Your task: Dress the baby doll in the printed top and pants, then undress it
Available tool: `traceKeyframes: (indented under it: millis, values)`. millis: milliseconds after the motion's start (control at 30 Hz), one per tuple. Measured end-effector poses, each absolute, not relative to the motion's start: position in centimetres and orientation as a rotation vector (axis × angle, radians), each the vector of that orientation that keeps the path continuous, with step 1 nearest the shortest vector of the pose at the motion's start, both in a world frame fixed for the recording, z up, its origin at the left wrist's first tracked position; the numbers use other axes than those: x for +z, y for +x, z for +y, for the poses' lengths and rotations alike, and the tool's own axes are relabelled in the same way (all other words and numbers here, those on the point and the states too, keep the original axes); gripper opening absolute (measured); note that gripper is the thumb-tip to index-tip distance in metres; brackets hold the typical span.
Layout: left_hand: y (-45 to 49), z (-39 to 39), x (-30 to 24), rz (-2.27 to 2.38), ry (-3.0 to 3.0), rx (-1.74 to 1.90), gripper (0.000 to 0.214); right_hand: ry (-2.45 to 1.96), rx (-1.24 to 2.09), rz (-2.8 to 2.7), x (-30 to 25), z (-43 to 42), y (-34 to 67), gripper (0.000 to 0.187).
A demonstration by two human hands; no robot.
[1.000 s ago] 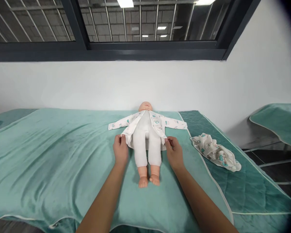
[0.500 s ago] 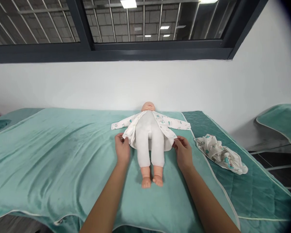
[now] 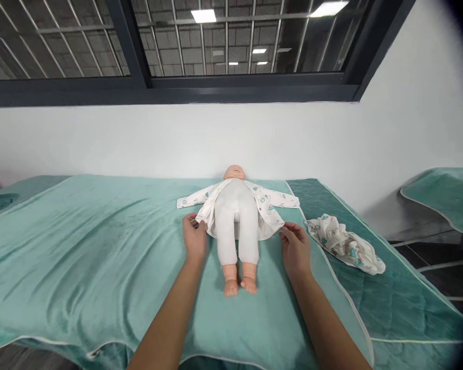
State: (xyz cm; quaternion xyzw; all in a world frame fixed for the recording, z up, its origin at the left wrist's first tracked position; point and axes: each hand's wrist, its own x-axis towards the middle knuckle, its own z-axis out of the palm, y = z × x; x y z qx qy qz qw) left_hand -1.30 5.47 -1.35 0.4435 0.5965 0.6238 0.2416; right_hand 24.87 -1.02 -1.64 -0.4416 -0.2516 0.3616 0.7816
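Teal plush blanket [image 3: 81,246] carries a baby doll [image 3: 236,216] lying face up, head toward the white wall, its printed baby shirt [image 3: 269,205] spread open on both sides. The left hand [image 3: 195,239] has its fingers pinched on the shirt's left bottom hem beside the doll's hip; the right hand [image 3: 295,247] pinches the right bottom corner likewise. A crumpled printed garment [image 3: 343,244] lies well apart to the right

Your left hand [image 3: 195,240] and right hand [image 3: 296,251], lower centre of frame: both bare. Forearms uncovered from wrists down to bottom edge. Slim wrists, slender fingers; nails too small to tell.
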Motion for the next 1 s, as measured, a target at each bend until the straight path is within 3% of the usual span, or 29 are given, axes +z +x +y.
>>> traceKeyframes:
  millis: [200,333,467,533,667,800,1000]
  values:
    - [-1.4,5.4,-1.3,1.553,1.219,1.754,0.043,-1.278,0.559,-0.85,-2.7,-5.0,25.1,0.024]
    - [-1.5,5.5,-1.6,1.611,1.249,1.778,0.041,-1.394,0.1,-1.451,-2.4,-7.1,28.7,0.026]
    - [-1.6,4.9,-1.1,1.73,1.409,1.883,0.034,-1.726,-0.364,-1.844,-1.2,-7.7,35.3,0.047]
    - [-1.5,4.1,-0.8,1.762,1.526,1.912,0.031,-1.888,-0.487,-1.942,-0.8,-7.8,38.5,0.042]
    - [-1.6,1.4,-0.4,1.69,1.832,1.834,0.026,-1.971,-0.398,-2.217,0.4,-7.4,42.3,0.037]
    - [-2.2,-1.3,-0.3,1.497,2.132,1.64,0.026,-2.061,0.053,-2.247,4.0,-5.9,42.1,0.031]
    - [-1.0,-5.3,2.6,1.299,1.843,1.324,0.02,-1.852,0.511,-2.237,12.4,-5.5,34.8,0.023]
